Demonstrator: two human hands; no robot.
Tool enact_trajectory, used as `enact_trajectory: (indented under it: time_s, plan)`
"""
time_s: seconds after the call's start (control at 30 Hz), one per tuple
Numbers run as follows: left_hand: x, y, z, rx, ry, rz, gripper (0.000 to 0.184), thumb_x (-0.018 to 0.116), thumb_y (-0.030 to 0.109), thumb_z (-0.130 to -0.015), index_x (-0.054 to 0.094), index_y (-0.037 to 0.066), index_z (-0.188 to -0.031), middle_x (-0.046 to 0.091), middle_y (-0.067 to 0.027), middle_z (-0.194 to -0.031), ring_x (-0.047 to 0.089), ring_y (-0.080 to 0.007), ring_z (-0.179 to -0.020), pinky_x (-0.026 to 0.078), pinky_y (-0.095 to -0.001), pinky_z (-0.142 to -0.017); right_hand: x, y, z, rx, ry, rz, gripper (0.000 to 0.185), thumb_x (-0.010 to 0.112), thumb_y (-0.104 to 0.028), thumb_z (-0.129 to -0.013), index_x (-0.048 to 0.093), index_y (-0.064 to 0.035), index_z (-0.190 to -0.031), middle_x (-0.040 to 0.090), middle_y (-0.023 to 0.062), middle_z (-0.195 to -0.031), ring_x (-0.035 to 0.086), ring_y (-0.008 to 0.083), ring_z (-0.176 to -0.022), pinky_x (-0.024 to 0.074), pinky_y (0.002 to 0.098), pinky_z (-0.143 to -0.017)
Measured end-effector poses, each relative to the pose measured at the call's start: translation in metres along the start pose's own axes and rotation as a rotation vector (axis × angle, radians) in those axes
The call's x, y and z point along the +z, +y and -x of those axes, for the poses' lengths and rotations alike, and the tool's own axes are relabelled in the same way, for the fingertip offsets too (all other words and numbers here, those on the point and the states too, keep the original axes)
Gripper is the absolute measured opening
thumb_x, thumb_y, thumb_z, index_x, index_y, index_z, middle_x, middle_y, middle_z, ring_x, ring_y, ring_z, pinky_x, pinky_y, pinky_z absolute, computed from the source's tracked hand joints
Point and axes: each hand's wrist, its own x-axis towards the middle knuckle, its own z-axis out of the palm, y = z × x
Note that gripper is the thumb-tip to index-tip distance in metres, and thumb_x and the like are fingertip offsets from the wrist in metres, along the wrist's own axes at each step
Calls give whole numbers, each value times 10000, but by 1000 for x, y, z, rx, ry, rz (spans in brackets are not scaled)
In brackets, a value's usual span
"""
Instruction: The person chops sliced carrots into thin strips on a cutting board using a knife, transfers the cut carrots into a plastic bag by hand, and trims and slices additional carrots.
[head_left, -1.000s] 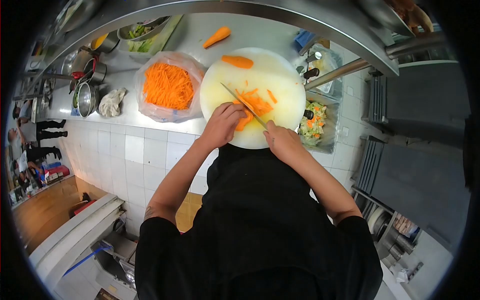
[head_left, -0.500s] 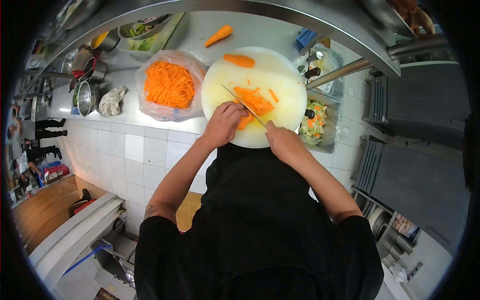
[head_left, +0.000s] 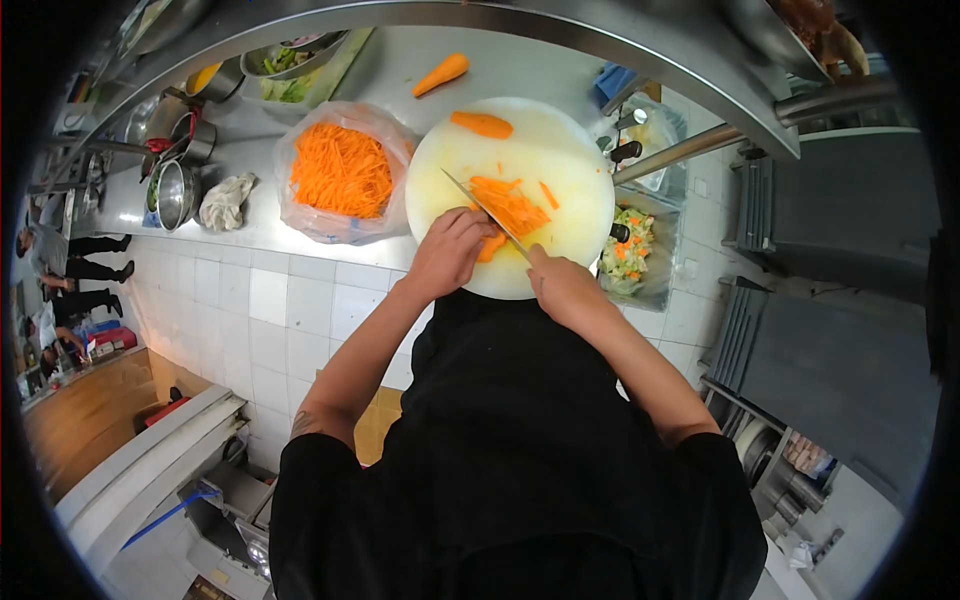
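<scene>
My right hand (head_left: 566, 288) grips a kitchen knife (head_left: 499, 225) by its handle. The blade slants across the round white cutting board (head_left: 565, 150), beside my left fingers. With fingers curled, my left hand (head_left: 448, 250) presses down on a piece of carrot (head_left: 490, 247), which it partly hides. Beyond the blade lies a loose pile of carrot strips (head_left: 515, 207). A peeled carrot piece with a cut end (head_left: 482, 124) rests near the board's far edge. Behind the board, on the steel counter, is a whole peeled carrot (head_left: 440, 74).
Left of the board stands a clear plastic bag (head_left: 290, 215) full of shredded carrot (head_left: 341, 172). A crumpled cloth (head_left: 227, 202) and metal bowls (head_left: 178, 195) sit farther left. To the right is a container of chopped vegetables (head_left: 628, 250). A steel shelf edge (head_left: 560, 22) crosses overhead. People stand far left.
The view has shifted very slightly. Both hands and the knife stay almost where they were on the board, and the carrot strips look much the same.
</scene>
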Motion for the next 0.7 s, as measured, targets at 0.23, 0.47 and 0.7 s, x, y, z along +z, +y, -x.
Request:
enact_trajectory:
  time_s: [0.23,0.47,0.7]
  plan:
    - [0,-1,1,0,27,24,321,714,-11,-899,712,93,-1202,677,-91,-1300,605,-362,-1243,490,-461,-1093,15,5,-6,-30,39,-6,184,546,-179,-1086,529,3,-1112,736,288,-860,746,498,-873,562,609,-794]
    - [1,0,2,-19,23,29,307,714,-14,-902,713,84,-1193,677,-96,-1302,601,-358,-1241,493,-459,-1095,-7,-7,8,-16,-2,-16,190,546,-185,-1087,524,0,-1130,744,280,-876,746,497,-878,561,608,-793]
    - [-13,0,-1,2,19,138,291,695,-27,-905,703,64,-1182,670,-114,-1295,596,-383,-1240,497,-458,-1094,38,13,-27,20,41,-34,233,555,-228,-1113,509,-4,-1151,728,278,-855,727,504,-861,548,616,-783]
